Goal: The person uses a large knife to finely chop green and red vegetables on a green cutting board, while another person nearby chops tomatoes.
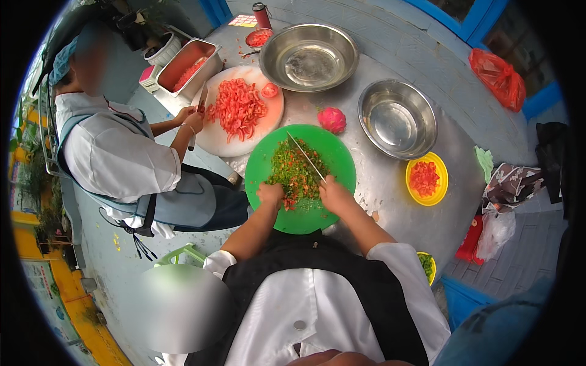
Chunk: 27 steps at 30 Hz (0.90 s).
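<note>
My right hand (334,194) is closed on the handle of a kitchen knife (307,157), whose blade lies slantwise over a heap of finely chopped green and red vegetables (293,169). The heap covers the middle of a round green cutting board (258,158). At the heap's lower left edge rests my left hand (271,194), fingers curled down at the chopped pieces; whether it grips any is hidden. A pink dragon fruit (332,120) sits just beyond the board.
Left, a co-worker (123,151) holds a knife by a round white board (270,114) with sliced tomatoes (238,107). Two steel basins (309,57) (397,119) stand beyond my board. A yellow bowl (426,178) of chopped tomato is right; a steel container (187,68) stands back left.
</note>
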Each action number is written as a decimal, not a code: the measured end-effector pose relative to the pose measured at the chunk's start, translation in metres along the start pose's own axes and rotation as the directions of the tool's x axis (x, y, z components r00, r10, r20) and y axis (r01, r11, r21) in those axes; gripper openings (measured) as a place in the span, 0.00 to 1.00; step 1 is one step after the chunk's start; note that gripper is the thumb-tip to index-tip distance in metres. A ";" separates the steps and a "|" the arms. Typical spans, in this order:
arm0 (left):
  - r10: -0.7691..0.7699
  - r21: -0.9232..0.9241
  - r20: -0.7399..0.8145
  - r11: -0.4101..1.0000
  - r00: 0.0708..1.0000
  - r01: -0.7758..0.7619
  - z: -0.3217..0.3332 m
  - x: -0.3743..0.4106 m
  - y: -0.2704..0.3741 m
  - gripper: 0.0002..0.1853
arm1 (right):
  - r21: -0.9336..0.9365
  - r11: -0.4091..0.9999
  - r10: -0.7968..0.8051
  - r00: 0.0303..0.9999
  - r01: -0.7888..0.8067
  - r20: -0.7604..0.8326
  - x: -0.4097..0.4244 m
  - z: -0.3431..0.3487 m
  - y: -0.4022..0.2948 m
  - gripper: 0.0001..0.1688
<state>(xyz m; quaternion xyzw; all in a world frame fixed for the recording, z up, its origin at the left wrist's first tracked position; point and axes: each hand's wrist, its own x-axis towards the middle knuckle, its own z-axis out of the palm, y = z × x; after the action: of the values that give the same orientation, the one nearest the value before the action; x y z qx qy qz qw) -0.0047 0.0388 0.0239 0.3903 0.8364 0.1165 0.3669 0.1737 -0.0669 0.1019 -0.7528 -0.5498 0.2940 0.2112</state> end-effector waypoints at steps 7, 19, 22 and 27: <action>-0.007 0.018 0.104 1.000 0.995 0.005 -0.013 -0.004 0.014 0.29 | 0.033 0.998 0.046 0.993 -0.050 0.105 -0.001 0.012 -0.009 0.16; -0.071 -0.213 0.160 0.971 0.985 0.105 0.007 0.013 0.013 0.26 | 0.005 0.999 0.051 0.986 -0.053 0.158 -0.014 0.011 -0.005 0.15; 0.146 -0.328 0.245 0.943 0.958 -0.059 0.027 0.027 0.002 0.27 | 0.032 0.998 0.049 0.987 -0.055 0.151 -0.008 0.009 0.005 0.15; 0.623 -0.500 0.247 0.738 0.742 -0.453 0.023 -0.016 0.021 0.29 | 0.062 0.998 0.010 0.997 -0.006 -0.073 -0.010 -0.024 0.000 0.14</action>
<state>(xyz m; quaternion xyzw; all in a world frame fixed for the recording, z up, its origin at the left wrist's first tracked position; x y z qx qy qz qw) 0.0307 0.0392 0.0263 0.5493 0.5465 0.3097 0.5511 0.1878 -0.0759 0.1218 -0.7584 -0.5293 0.2838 0.2531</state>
